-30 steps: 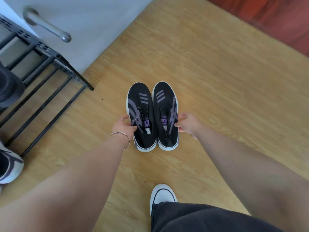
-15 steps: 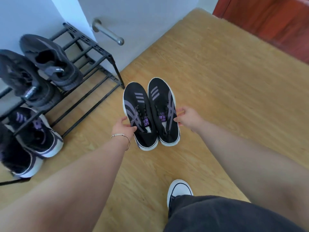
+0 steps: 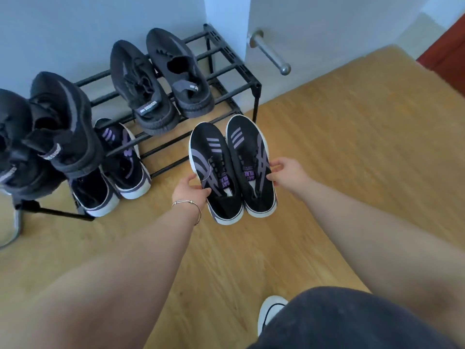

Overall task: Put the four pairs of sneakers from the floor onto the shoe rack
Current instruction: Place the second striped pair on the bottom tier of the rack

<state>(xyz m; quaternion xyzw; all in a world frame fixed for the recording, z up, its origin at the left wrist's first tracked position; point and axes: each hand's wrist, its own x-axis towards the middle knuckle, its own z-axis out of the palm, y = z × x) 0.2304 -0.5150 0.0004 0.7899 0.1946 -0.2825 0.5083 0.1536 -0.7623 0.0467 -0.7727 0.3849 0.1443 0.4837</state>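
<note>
Carried nearer the black metal shoe rack (image 3: 227, 52), the black canvas sneakers with purple stripes (image 3: 232, 167) hang between left hand (image 3: 190, 190) and right hand (image 3: 286, 173), fingers pinching their sides; light, soft, best held mid-sole.

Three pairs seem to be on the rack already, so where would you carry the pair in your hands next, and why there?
Probably forward and slightly left, toes first, onto the bare lower bars. The left hand and right hand hold the black-and-purple pair side by side just in front of the shoe rack; that gap, right of the purple-striped pair, looks free.
</note>
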